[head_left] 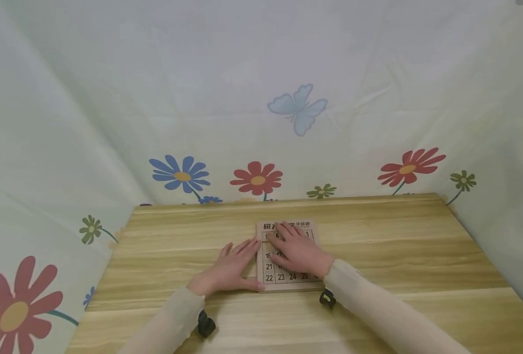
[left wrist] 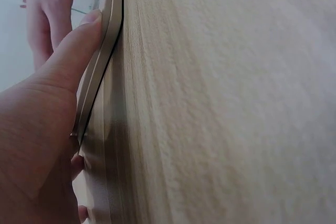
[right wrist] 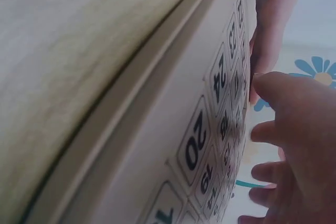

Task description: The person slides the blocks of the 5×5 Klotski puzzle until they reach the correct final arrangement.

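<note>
A flat sliding number puzzle [head_left: 288,286] with square numbered tiles and printed characters along its far side lies on the wooden table. My left hand [head_left: 228,270] rests at its left side, fingers stretched along the edge. The left thumb [left wrist: 73,56] touches the puzzle's near left corner. Above the tiles, my right hand [head_left: 301,251] lies spread with its fingertips over the upper left tiles, hiding much of the middle and right. A gap shows below tile 1 in the left column. Tile 20 [right wrist: 193,140] appears large in the right wrist view.
The table [head_left: 177,236] has a light wood grain and ends at a pale cloth backdrop [head_left: 226,123] printed with flowers and a butterfly. Black wrist cameras are strapped under both sleeves, the left one [head_left: 206,324] low over the table.
</note>
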`<state>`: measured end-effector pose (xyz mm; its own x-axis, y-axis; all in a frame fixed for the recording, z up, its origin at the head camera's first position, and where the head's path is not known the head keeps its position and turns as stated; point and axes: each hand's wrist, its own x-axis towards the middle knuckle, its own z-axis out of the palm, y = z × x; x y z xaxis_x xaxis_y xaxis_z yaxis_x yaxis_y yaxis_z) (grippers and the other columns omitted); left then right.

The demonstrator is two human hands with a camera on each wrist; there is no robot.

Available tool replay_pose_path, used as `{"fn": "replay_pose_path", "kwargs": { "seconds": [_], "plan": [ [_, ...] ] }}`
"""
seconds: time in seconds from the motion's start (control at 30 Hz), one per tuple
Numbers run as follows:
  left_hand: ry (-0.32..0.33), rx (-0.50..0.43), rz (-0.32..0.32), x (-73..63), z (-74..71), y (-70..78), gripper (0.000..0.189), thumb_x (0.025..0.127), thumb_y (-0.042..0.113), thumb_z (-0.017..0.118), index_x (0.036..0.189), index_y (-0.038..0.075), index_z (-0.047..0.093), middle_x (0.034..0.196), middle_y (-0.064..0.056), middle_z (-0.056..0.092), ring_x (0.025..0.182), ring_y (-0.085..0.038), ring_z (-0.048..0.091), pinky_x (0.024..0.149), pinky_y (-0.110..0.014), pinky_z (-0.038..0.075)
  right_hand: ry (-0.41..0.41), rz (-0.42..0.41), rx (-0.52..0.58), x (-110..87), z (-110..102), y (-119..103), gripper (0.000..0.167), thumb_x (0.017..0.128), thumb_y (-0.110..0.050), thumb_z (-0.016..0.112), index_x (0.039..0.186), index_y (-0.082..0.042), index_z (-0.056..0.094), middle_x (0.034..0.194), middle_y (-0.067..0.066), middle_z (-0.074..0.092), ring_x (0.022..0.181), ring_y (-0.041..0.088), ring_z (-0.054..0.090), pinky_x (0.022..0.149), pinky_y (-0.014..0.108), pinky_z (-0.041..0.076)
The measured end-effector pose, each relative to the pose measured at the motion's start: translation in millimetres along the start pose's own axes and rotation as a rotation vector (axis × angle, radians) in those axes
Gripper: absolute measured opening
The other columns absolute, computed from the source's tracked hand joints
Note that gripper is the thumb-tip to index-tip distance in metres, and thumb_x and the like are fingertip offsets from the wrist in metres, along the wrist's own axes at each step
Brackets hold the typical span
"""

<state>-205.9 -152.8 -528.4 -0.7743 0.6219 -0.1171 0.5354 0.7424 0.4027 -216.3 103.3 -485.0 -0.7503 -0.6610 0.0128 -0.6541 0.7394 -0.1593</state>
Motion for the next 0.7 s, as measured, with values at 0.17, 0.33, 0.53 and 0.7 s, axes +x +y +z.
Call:
{"fn": "replay_pose_path", "kwargs": {
  "seconds": [0.17, 0.33, 0.53, 0.7],
  "plan": [
    [0.000, -0.011, 0.012, -2.2, -6.1, 6.2, 0.120, 0.083, 0.080, 0.066, 0.167, 0.009, 0.019, 0.174, -0.009, 0.016, 0.159, -0.033, 0.018, 0.123, -0.070, 0.007, -0.031, -0.011, -0.011, -4.0, 0.7, 0.8, 0.057, 0.108, -0.045, 0.052, 0.155, -0.013, 0.051, 0.165, 0.025, 0.034, 0.153, 0.046, 0.029, 0.119, 0.066, 0.030],
    [-0.014, 0.005, 0.000, -4.6, -12.2, 11.1, 0.118, 0.085, 0.077, 0.067, 0.167, 0.008, 0.019, 0.174, -0.009, 0.017, 0.159, -0.033, 0.019, 0.123, -0.070, 0.008, -0.028, -0.105, 0.005, -14.7, -6.7, 2.2, 0.050, 0.107, -0.043, 0.055, 0.149, -0.015, 0.060, 0.163, 0.025, 0.037, 0.151, 0.047, 0.032, 0.119, 0.068, 0.029],
    [-0.009, 0.011, 0.001, -4.5, -11.0, 10.7, 0.118, 0.084, 0.078, 0.066, 0.167, 0.009, 0.019, 0.174, -0.009, 0.017, 0.159, -0.033, 0.019, 0.123, -0.069, 0.008, 0.054, 0.027, -0.013, -15.1, -1.9, 8.0, 0.058, 0.107, -0.045, 0.053, 0.149, -0.005, 0.056, 0.162, 0.028, 0.038, 0.150, 0.048, 0.034, 0.119, 0.066, 0.030],
    [0.006, -0.009, 0.017, -4.2, -7.8, 8.9, 0.119, 0.083, 0.080, 0.065, 0.167, 0.009, 0.020, 0.174, -0.010, 0.018, 0.159, -0.034, 0.019, 0.122, -0.070, 0.008, 0.036, 0.084, -0.015, -6.9, 10.8, 8.7, 0.065, 0.106, -0.054, 0.050, 0.155, -0.011, 0.051, 0.165, 0.026, 0.034, 0.152, 0.047, 0.030, 0.121, 0.065, 0.027]
  ]
}}
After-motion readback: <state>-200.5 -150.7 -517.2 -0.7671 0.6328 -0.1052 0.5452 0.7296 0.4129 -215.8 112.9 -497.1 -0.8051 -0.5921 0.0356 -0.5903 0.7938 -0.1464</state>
